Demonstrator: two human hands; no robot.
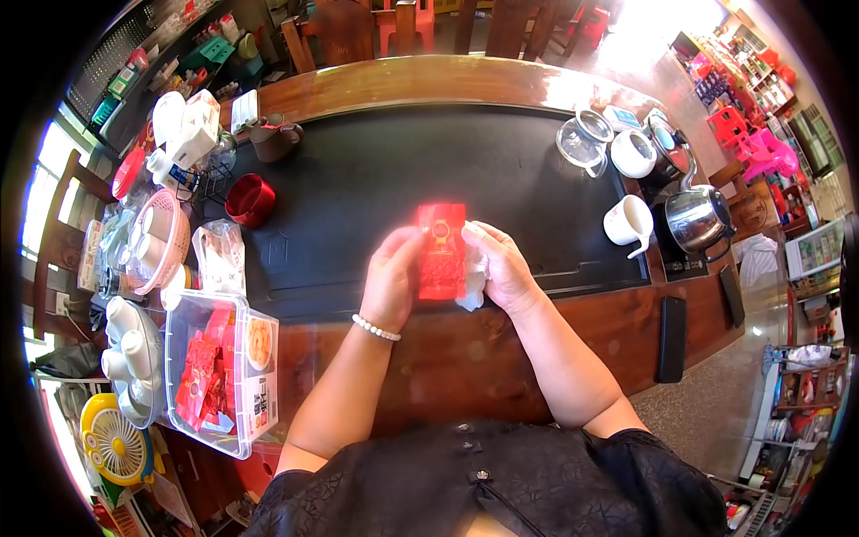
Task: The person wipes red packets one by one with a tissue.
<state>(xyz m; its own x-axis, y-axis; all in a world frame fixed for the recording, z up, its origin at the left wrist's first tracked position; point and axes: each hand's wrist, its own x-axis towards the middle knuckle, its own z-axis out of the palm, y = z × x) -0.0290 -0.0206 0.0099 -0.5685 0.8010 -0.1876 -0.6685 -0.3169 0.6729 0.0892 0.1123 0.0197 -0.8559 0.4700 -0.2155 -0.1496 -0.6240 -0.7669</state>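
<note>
A small red foil packet (442, 259) is held upright above the near edge of the black tea tray (394, 161). My left hand (392, 273), with a white bead bracelet at the wrist, is closed on the packet's left edge. On the packet's other side, my right hand (506, 267) pinches near the upper right edge. A crumpled white tissue (472, 288) hangs beneath my right fingers, partly behind the packet. To the left, a clear plastic box (208, 438) contains several similar red packets (204, 380).
A red bowl (250, 200) and a brown teapot (274, 139) stand on the left. A pink basket (172, 259) holds cups. At right are a glass pot (583, 143), a white pitcher (628, 221), a steel kettle (698, 219) and a dark phone (671, 340).
</note>
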